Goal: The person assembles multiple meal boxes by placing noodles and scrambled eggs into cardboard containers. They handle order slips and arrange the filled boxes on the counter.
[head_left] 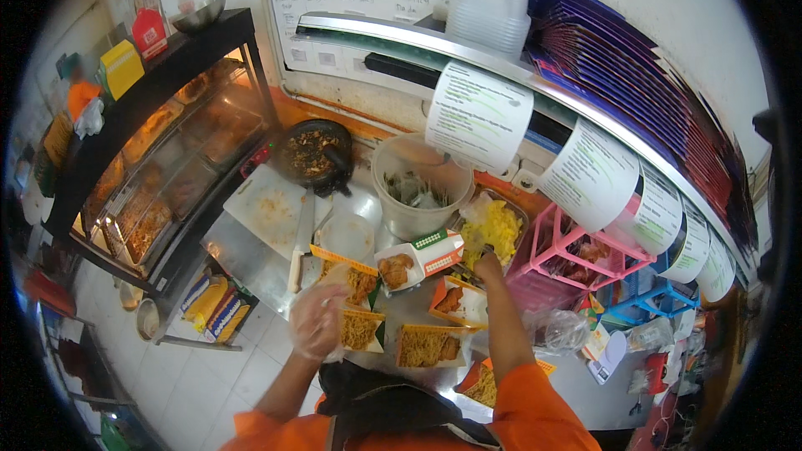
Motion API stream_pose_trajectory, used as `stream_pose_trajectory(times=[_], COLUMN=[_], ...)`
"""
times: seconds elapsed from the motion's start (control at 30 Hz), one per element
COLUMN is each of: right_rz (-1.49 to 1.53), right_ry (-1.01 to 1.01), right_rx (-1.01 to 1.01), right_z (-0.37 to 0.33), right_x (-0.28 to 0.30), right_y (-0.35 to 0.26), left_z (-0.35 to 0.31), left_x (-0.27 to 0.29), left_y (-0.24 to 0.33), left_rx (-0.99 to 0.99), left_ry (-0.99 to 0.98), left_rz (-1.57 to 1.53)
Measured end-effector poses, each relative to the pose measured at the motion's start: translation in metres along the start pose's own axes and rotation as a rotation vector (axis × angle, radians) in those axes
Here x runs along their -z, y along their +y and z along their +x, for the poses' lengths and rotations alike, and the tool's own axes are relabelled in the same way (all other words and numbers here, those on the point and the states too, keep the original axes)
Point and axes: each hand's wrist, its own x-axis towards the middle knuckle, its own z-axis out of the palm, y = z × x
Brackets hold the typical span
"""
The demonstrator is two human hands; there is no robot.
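Observation:
My left hand, in a clear plastic glove, hovers beside the open food boxes at the left. Its fingers are smeared and I cannot make out their pose. My bare right hand is closed around a metal serving utensil, partly hidden, at the edge of the yellow shredded food in a metal tray. Between my hands, an open white box holds a fried piece. Nearer me are boxes of noodles, a box of noodles with a fried piece, and another box with a fried piece.
A clear tub and a black pan stand behind the boxes. A knife lies by a white cutting board. Pink basket at right, lit food warmer at left. Paper sheets hang from an overhead shelf.

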Motion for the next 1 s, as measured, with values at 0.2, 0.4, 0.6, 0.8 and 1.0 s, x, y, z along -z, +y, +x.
stream_pose_trajectory(times=[0.2, 0.4, 0.6, 0.8, 1.0], right_rz=[0.170, 0.509, 0.935, 0.940, 0.522], right_ry=[0.207, 0.583, 0.376, 0.748, 0.435], right_rx=[-0.155, 0.040, -0.326, -0.152, -0.217], right_z=[-0.032, -0.005, 0.069, 0.041, 0.038], right_x=[-0.004, -0.050, -0.087, -0.099, -0.060], right_y=[-0.011, 0.011, 0.071, 0.027, -0.029], left_z=[0.101, 0.109, 0.086, 0.041, 0.073], left_x=[-0.148, -0.326, -0.401, -0.442, -0.412], left_y=[-0.024, -0.046, -0.087, -0.127, -0.167], left_rx=[-0.202, -0.441, -0.298, 0.231, 0.210], left_ry=[-0.855, -1.463, -1.323, -0.810, -1.270], left_rz=[0.029, 0.659, 0.875, 0.890, 0.559])
